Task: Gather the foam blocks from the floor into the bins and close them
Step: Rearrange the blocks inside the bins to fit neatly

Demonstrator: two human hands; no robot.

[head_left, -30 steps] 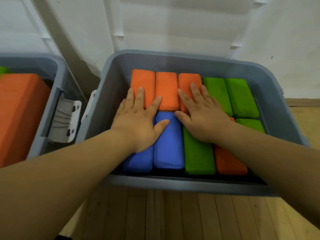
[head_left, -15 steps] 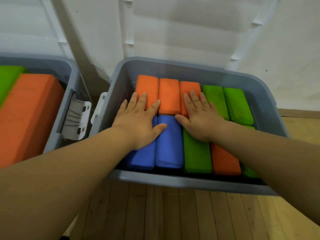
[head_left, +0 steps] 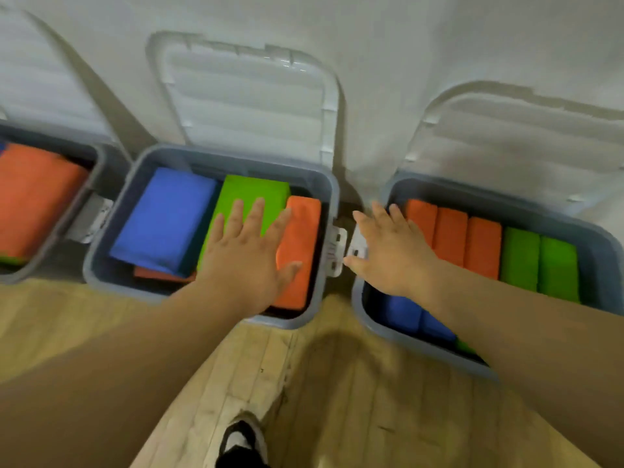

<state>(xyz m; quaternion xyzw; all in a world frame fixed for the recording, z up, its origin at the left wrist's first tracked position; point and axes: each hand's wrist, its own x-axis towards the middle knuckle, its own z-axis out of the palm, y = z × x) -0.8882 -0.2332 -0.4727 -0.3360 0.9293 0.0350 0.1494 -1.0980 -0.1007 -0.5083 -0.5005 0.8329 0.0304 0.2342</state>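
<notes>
Foam blocks (head_left: 162, 217) in open grey bins (head_left: 202, 160)

Bare left hand (head_left: 248, 261), bare right hand (head_left: 393, 255), 1 black-and-white shoe (head_left: 242, 442)

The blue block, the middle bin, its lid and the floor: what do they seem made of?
Blue block: likely soft foam, matte, with rounded, slightly squashed edges. Middle bin: probably moulded plastic, smooth grey walls and a rolled rim. Lid: whitish translucent plastic, ribbed, with glossy glints. Floor: pale wood planks or wood-look laminate; seams and grain show.
</notes>
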